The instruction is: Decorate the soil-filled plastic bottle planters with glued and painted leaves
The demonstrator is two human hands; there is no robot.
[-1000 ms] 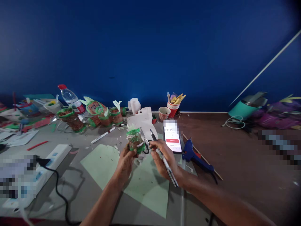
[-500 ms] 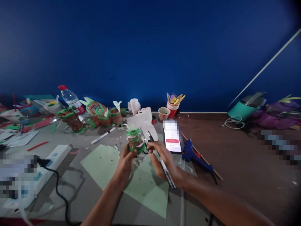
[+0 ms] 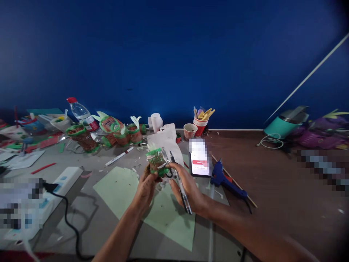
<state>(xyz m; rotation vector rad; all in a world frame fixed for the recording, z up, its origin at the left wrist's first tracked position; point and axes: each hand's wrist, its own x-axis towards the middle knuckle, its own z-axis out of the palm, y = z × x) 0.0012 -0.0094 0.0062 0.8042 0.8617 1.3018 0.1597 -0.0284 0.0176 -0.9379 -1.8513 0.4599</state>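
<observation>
My left hand (image 3: 146,187) is closed around a small decorated jar (image 3: 156,159), brown with green trim and a pale strip on its side. A pen (image 3: 184,198) with a clear barrel lies through the fingers of my right hand (image 3: 189,187), its tip pointing up and away. The right index finger reaches to the jar's right side, at the pale strip. Behind the jar, partly hidden, are what look like scissors (image 3: 169,174). Below both hands lies a pale green sheet (image 3: 169,222) with small scraps on it.
On the right lie a phone (image 3: 199,156), a blue glue gun (image 3: 229,183) and a thin stick. Paper cups (image 3: 190,131), similar decorated jars (image 3: 83,140) and a plastic bottle (image 3: 81,114) line the back. A white power strip (image 3: 68,178) with a black cable is at left.
My right hand has moved slightly left with the pen, its index finger now at the jar's side. The jar has tilted a little in my left hand.
</observation>
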